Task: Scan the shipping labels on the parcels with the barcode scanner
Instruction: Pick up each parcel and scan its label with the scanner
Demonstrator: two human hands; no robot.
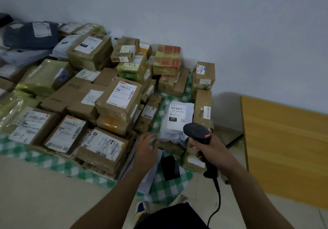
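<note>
While gripping scanner in right hand by bag, presume adjacent pile pending; cannot tell left hand grip.

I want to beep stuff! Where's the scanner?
Right of centre in the head view, the right hand grips the black scanner, just below the white bag labelled 231.

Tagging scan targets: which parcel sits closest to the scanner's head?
The white soft mailer marked 231, directly beyond the barcode scanner held in the right hand. It's a pale bag; its neighbours are brown cartons.
</note>
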